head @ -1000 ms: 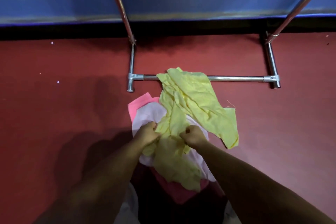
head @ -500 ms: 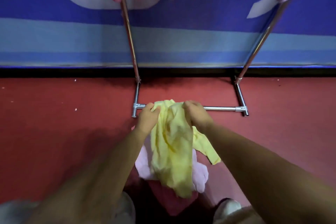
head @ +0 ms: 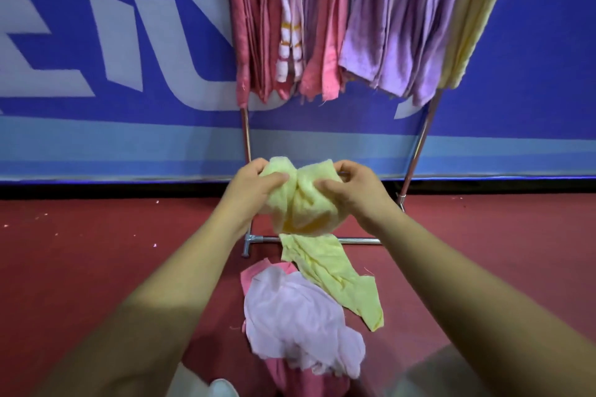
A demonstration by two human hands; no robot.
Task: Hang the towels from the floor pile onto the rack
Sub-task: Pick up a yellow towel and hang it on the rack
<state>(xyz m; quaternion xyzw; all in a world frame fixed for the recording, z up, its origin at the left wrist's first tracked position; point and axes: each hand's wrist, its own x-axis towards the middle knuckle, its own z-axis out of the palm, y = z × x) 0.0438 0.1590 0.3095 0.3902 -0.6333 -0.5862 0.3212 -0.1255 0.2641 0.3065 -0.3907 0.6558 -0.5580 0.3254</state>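
Note:
Both hands hold a bunched pale yellow towel [head: 303, 203] in the air in front of the rack. My left hand [head: 254, 184] grips its left side, my right hand [head: 351, 187] its right side. Below them a second yellow towel [head: 335, 274] lies on the red floor, partly over the rack's base bar. A pale lilac towel [head: 300, 313] lies on top of pink towels [head: 254, 272] in the floor pile near my feet. The metal rack [head: 246, 135] stands ahead, hung with several pink, lilac and yellow towels [head: 364, 19].
A blue banner wall [head: 113, 58] with white lettering stands right behind the rack. The rack's base bar [head: 358, 240] runs across the red floor [head: 96, 251] between its two legs. My white shoe [head: 222, 388] shows at the bottom edge.
My hands have lifted the yellow towel off the pile and bunched it at mid height. The view has tilted up, so the towels on the rack now show.

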